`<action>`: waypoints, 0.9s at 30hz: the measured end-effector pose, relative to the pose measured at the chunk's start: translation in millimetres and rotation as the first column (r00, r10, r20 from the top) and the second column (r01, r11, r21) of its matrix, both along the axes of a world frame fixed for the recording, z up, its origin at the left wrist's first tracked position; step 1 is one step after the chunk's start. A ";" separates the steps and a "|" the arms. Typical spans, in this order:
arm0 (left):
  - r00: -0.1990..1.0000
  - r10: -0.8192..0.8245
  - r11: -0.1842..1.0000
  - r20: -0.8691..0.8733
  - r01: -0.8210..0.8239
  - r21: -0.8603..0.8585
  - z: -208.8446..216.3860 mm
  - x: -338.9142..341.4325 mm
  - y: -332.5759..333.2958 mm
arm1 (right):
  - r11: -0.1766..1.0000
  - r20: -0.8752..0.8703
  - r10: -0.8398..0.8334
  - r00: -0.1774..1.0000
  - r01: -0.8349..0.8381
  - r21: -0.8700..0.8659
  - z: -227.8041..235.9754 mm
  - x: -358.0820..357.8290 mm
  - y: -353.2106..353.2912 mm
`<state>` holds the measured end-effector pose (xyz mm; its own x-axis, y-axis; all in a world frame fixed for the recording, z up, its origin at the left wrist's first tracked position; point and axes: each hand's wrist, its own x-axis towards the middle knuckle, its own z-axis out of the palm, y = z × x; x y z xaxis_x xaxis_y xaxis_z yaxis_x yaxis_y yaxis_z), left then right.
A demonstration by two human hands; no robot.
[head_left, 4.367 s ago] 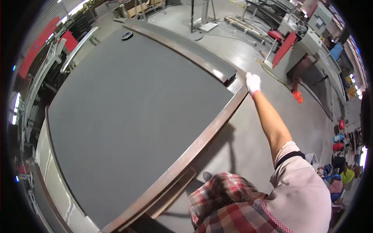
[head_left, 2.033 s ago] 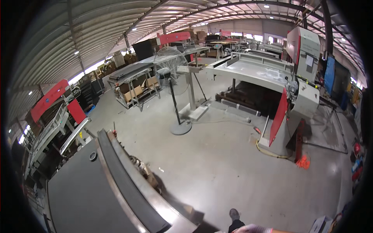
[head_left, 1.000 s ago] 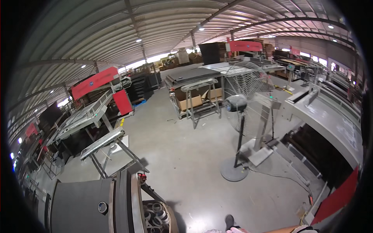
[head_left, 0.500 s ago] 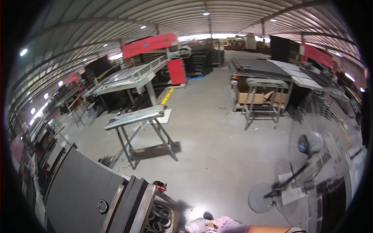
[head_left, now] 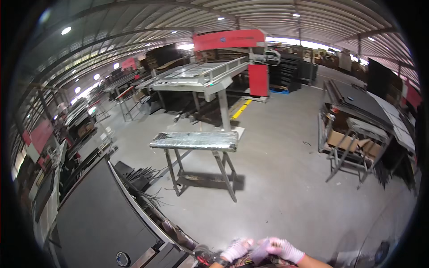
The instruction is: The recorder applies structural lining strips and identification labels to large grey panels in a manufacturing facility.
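Ahead of me the grey concrete floor [head_left: 286, 178] runs out under the curved roof, with a big table-like machine with a red panel [head_left: 210, 76] standing far back and a small metal stand with a silvery wrapped top [head_left: 194, 140] on splayed legs nearer in. Off to my right sits a rack holding dark sheets and cardboard boxes [head_left: 357, 129]. Down at my left lies the wide dark grey sheet [head_left: 96, 219], with a round black ring [head_left: 122, 259] resting near its lower corner and a clutter of dark offcuts along its edge. At the very bottom of the view my left hand [head_left: 234, 249] and right hand [head_left: 286, 249], both in pale gloves, are brought together, fingers meeting on a small pale piece [head_left: 260, 251] held between them; it looks like a thin flap or part of a glove, but I cannot tell which, nor how firmly either hand pinches it. I judge I am at a small fiddling step, adjusting what sits between my fingers and not the sheet. The next move seems to call for a steady pinch with one hand and a careful pull with the other.
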<state>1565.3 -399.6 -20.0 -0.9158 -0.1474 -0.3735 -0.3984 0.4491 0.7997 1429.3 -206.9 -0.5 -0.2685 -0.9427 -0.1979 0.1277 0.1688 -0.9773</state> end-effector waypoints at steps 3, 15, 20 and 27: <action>0.454 0.888 0.176 -0.068 -0.199 0.964 39.1 -11.7 -39.2 | 0.996 -0.201 -0.071 0.977 0.080 0.039 23.6 -47.3 -126.2; -0.448 0.824 -0.233 -0.347 -0.826 0.514 42.6 -18.3 -168.7 | 0.711 0.344 0.657 0.671 -0.704 0.016 19.6 -54.1 -397.6; -0.530 0.812 -0.457 -0.243 -0.838 0.299 69.9 24.9 -178.1 | 0.424 0.386 0.829 0.404 -0.905 0.038 24.9 -6.2 -451.5; -0.262 0.671 -0.511 -0.694 -0.841 -0.177 23.2 103.0 -206.3 | 0.214 0.411 0.896 0.172 -0.975 -0.060 25.1 70.8 -502.2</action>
<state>1668.2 -605.8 3.2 0.5405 -0.7398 0.4007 -0.6522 -0.0676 0.7550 1500.1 -709.1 24.6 0.9010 -0.3652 -0.2341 -0.0046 0.5317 -0.8469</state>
